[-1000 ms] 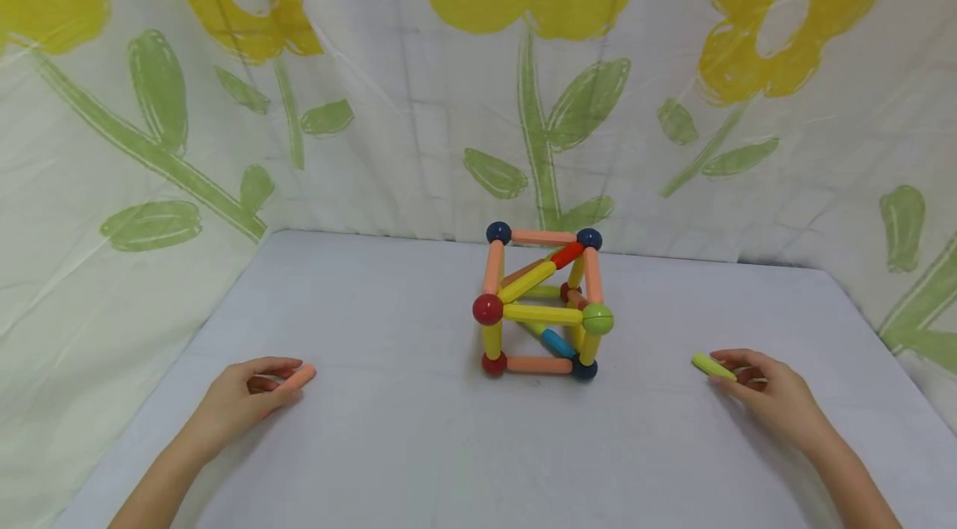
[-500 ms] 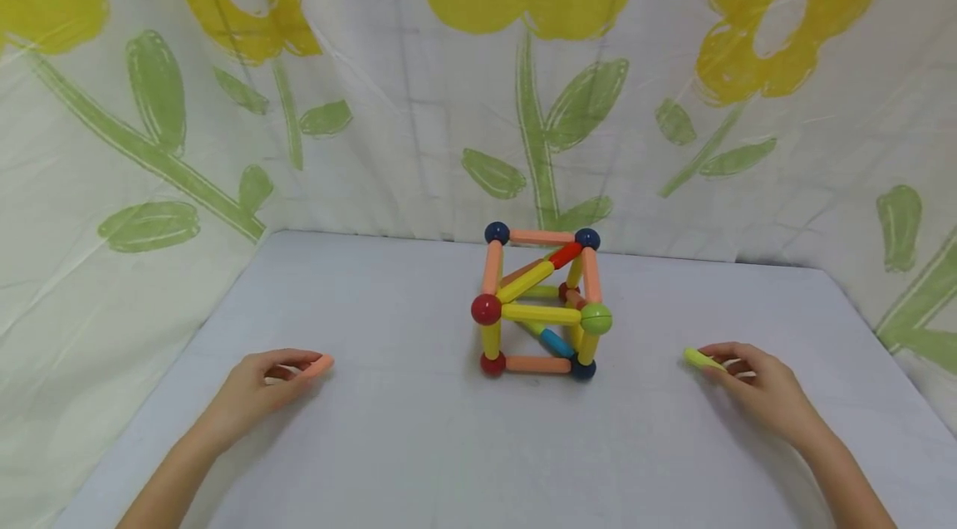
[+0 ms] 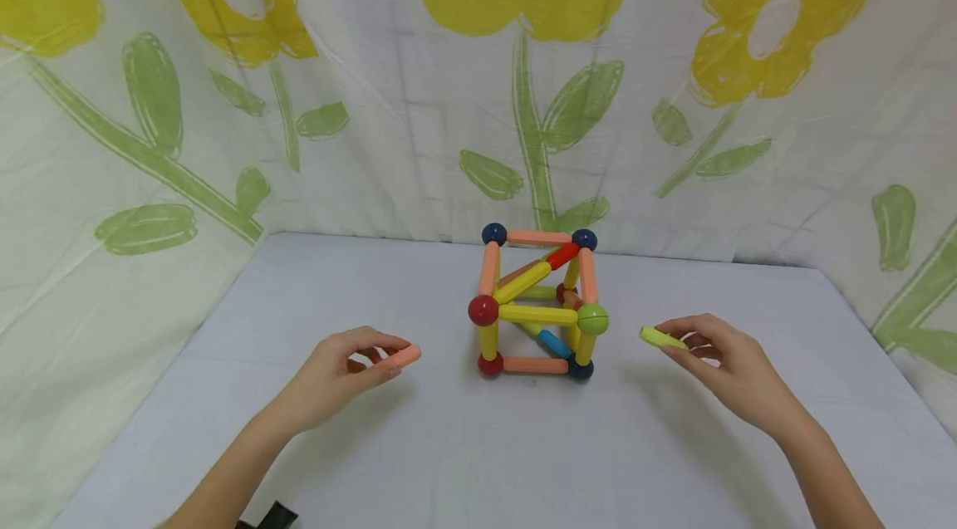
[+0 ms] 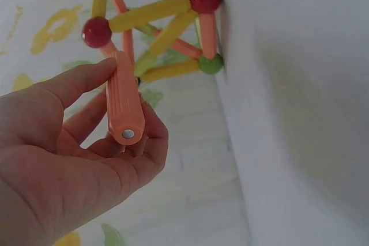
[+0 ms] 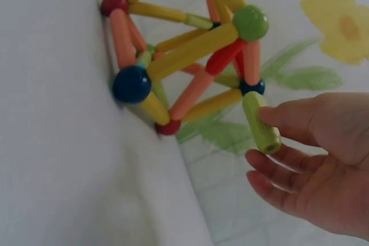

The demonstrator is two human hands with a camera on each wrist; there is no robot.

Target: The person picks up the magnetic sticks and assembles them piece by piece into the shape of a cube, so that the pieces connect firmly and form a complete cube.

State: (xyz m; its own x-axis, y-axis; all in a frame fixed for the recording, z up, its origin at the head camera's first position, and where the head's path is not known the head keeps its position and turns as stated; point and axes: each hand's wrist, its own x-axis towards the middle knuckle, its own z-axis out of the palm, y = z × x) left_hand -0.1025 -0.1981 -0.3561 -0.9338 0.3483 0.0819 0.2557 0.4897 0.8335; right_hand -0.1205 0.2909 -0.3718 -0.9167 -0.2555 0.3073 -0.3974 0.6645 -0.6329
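Note:
Between the two hands stands a cube-shaped frame of coloured magnetic rods and balls, with diagonal rods across its faces. My left hand pinches an orange magnetic rod above the table, left of the frame. In the left wrist view, the silver magnet end of this orange rod faces the camera. To the right of the frame, my right hand pinches a yellow-green magnetic rod between thumb and fingers. Both rods are apart from the frame in the head view.
The frame rests on a table with a pale cloth. Behind the table hangs a white curtain with yellow flowers. A small black object shows at the bottom edge by the left forearm.
Both hands have lifted and moved inward toward the frame, carrying their rods. The left hand has travelled farther, to the right; the right hand went left. The frame stays in place.

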